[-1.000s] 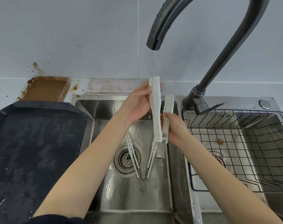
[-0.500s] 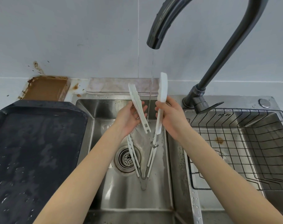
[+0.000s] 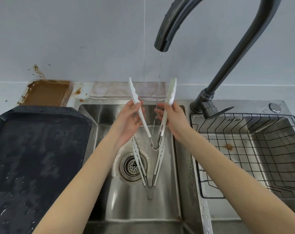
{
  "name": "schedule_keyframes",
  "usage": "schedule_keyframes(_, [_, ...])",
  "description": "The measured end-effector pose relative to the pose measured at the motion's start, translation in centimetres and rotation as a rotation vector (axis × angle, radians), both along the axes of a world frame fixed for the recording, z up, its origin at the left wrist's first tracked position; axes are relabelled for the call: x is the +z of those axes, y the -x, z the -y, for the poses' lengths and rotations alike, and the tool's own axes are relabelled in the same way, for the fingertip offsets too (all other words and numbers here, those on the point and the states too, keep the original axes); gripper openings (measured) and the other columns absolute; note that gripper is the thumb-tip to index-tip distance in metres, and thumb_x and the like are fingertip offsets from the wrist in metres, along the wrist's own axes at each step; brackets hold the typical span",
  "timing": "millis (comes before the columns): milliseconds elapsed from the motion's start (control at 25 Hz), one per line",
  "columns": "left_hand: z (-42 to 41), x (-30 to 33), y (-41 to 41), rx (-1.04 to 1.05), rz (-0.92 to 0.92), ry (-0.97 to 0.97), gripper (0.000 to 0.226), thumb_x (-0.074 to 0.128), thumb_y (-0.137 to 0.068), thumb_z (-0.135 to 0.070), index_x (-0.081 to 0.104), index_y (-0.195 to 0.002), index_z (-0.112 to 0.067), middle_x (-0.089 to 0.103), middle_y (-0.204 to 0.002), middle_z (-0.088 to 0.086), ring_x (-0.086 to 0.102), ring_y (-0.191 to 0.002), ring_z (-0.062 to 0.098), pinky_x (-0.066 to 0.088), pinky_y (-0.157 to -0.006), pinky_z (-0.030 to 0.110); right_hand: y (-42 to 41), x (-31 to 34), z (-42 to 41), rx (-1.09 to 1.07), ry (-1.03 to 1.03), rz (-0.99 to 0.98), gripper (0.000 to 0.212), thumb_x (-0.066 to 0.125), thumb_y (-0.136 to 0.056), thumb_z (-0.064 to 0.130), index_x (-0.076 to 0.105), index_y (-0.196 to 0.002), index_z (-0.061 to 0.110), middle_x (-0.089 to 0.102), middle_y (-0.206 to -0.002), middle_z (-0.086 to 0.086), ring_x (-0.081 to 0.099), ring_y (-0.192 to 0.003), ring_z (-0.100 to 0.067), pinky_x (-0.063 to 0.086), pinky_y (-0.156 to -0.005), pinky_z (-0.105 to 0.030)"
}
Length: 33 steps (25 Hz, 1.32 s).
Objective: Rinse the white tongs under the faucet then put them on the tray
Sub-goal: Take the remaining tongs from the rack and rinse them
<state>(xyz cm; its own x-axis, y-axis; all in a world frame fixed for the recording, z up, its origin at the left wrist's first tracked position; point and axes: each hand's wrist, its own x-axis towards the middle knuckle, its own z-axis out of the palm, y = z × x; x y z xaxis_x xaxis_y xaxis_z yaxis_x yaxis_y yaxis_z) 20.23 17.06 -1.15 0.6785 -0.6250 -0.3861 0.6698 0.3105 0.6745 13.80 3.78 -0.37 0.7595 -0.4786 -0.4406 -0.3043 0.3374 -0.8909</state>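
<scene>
I hold a pair of white tongs [image 3: 140, 114] upright over the left sink basin, tips up and spread into a wide V. My left hand [image 3: 128, 120] grips the left arm, my right hand [image 3: 173, 119] the right arm. A thin stream of water from the dark faucet [image 3: 162, 39] falls between the two arms toward the metal hinge [image 3: 155, 146]. A second pair of white tongs [image 3: 157, 164] lies on the basin floor beside the drain [image 3: 131, 166]. The dark tray [image 3: 33, 149], wet with droplets, sits on the counter at the left.
A black wire basket [image 3: 244, 149] fills the right sink basin. A brown, stained dish [image 3: 45, 93] stands behind the tray against the wall. A pale cloth [image 3: 113, 90] lies along the sink's back edge. The faucet handle [image 3: 217, 112] points right.
The tongs' arms were close together a second ago; both hands have pulled them apart into a wide V, and the stream now runs between them.
</scene>
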Motion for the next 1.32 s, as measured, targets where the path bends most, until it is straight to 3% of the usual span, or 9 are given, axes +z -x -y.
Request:
schedule_keyframes(120, [-1.1,0.3,-0.2,-0.016,0.082,-0.032,0.021,0.057,-0.076,-0.013,0.054,-0.094,-0.024,0.056,-0.077,-0.010,0.056,-0.065,0.003,0.048,-0.063,0.015,-0.8,-0.4,-1.1,0.067,-0.085,-0.029,0.018,0.037,-0.099,0.014,0.053,-0.106,0.010,0.057,-0.123,-0.013,0.056,-0.119,-0.027,0.047,-0.095,-0.033])
schedule_keyframes(280, [-2.4,0.6,-0.2,0.000,0.120,-0.065,0.024,0.056,-0.075,-0.013,0.055,-0.097,-0.024,0.059,-0.075,-0.011,0.056,-0.065,0.003,0.047,-0.064,0.016,-0.8,-0.3,-2.2,0.128,-0.219,0.006,0.022,0.038,-0.099,0.014,0.055,-0.087,0.022,0.055,-0.133,-0.015,0.053,-0.123,-0.027,0.045,-0.099,-0.036])
schedule_keyframes(480, [-3.1,-0.8,1.1,0.054,0.048,-0.144,0.016,0.056,-0.085,-0.015,0.057,-0.099,-0.023,0.062,-0.081,-0.010,0.055,-0.072,0.005,0.045,-0.072,0.020,1.0,-2.4,-2.2,0.147,-0.021,-0.121,0.019,0.042,-0.097,0.019,0.053,-0.113,0.015,0.063,-0.120,-0.011,0.061,-0.113,-0.024,0.050,-0.088,-0.032])
schedule_keyframes(600, [-3.1,-3.4,3.4,0.071,-0.020,-0.402,0.020,0.053,-0.091,-0.011,0.055,-0.110,-0.014,0.054,-0.084,-0.001,0.054,-0.078,0.012,0.049,-0.084,0.029,3.5,-5.0,-2.2,0.166,0.117,-0.312,0.019,0.047,-0.095,0.018,0.054,-0.111,0.009,0.066,-0.108,-0.012,0.065,-0.100,-0.025,0.055,-0.085,-0.036])
schedule_keyframes(760, [-3.2,-7.0,6.5,0.059,-0.087,-0.673,0.016,0.052,-0.088,-0.001,0.051,-0.102,-0.008,0.048,-0.076,0.006,0.052,-0.066,0.015,0.052,-0.079,0.033,6.1,-8.5,-2.9,0.210,0.141,-0.474,0.028,0.050,-0.093,0.017,0.053,-0.118,0.004,0.061,-0.085,-0.005,0.060,-0.085,-0.020,0.056,-0.078,-0.036])
schedule_keyframes(880, [-3.4,-9.7,7.4,0.028,-0.135,-0.786,0.018,0.051,-0.089,-0.001,0.052,-0.106,-0.005,0.050,-0.075,0.005,0.052,-0.065,0.016,0.053,-0.081,0.038,7.2,-10.9,-3.0,0.255,0.139,-0.599,0.030,0.048,-0.094,0.017,0.051,-0.119,0.001,0.061,-0.090,-0.010,0.060,-0.089,-0.024,0.055,-0.070,-0.032])
schedule_keyframes(1000, [-3.3,-11.4,8.5,-0.008,-0.052,-0.929,0.022,0.052,-0.090,-0.007,0.057,-0.111,-0.005,0.063,-0.091,0.009,0.062,-0.085,0.027,0.050,-0.094,0.045,8.5,-13.2,-3.3,0.293,0.179,-0.729,0.031,0.047,-0.094,0.018,0.051,-0.121,0.002,0.062,-0.117,-0.017,0.061,-0.106,-0.032,0.054,-0.088,-0.042])
schedule_keyframes(1120, [-3.3,-11.9,10.2,-0.039,0.077,-1.107,0.029,0.048,-0.092,-0.010,0.057,-0.120,-0.008,0.063,-0.115,0.010,0.058,-0.111,0.029,0.042,-0.096,0.033,9.4,-14.5,-4.0,0.310,0.243,-0.807,0.033,0.046,-0.095,0.019,0.048,-0.123,0.001,0.057,-0.124,-0.022,0.058,-0.111,-0.035,0.049,-0.095,-0.041])
schedule_keyframes(1320, [-3.9,-13.5,12.3,-0.067,0.085,-1.189,0.031,0.049,-0.093,-0.015,0.055,-0.123,-0.008,0.063,-0.123,0.013,0.055,-0.116,0.029,0.039,-0.092,0.027,10.1,-15.6,-4.9,0.348,0.333,-0.855,0.034,0.041,-0.097,0.017,0.042,-0.126,-0.002,0.055,-0.126,-0.022,0.055,-0.114,-0.036,0.045,-0.092,-0.036])
